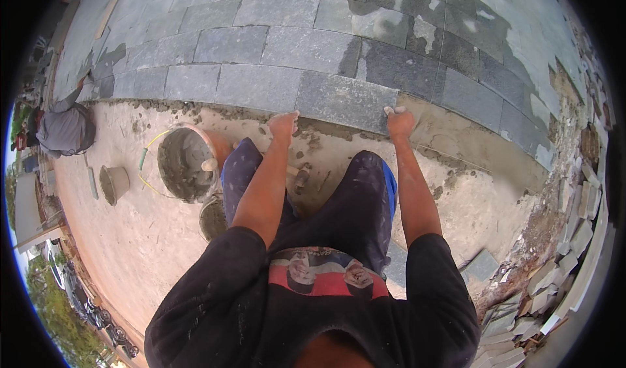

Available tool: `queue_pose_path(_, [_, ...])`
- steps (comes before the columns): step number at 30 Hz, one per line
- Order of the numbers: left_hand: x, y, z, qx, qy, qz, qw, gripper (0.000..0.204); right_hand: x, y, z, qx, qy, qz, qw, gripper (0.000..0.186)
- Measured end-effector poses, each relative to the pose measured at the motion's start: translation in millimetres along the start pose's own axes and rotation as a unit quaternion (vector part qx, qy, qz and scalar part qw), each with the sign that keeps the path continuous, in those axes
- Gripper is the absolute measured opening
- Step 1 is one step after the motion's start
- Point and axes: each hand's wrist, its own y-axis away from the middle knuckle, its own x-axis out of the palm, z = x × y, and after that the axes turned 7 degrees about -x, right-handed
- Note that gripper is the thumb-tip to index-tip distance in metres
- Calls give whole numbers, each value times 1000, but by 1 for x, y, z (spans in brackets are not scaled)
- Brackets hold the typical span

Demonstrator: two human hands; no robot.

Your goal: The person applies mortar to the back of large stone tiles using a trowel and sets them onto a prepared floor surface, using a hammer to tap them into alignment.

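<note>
A large grey stone paving slab [344,101] lies at the near edge of the laid paving. My left hand [282,125] grips its near left corner with curled fingers, and my right hand [400,122] is closed at its right end. Right of the slab runs bare mortar bed [450,130] with a string line across it. Between my knees, a tool [300,177], perhaps a mallet, lies on the ground, partly hidden. An orange bucket [222,146] of wet mortar, with a trowel-like handle at its rim, stands left of my left leg.
A grey bucket [113,185] and a second mortar bucket [212,219] stand at the left. Another person [67,130] crouches at the paving's left end. A loose slab [480,264] lies behind my right arm; stacked stone pieces [574,244] line the right side.
</note>
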Motion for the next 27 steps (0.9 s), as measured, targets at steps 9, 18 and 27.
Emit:
queue_pose_path(9, [-6,21,-16,-28,-48,-45,997,27,-5,56,64,-83,-64,-34,994,30])
queue_pose_path(18, [-28,31,-17,107,-143,-41,983,35,98,255,133,-530,206,441,695,44])
queue_pose_path(27, [-51,56,-8,272,-192,-68,940,31,104,254,110,-543,209,488,651,63])
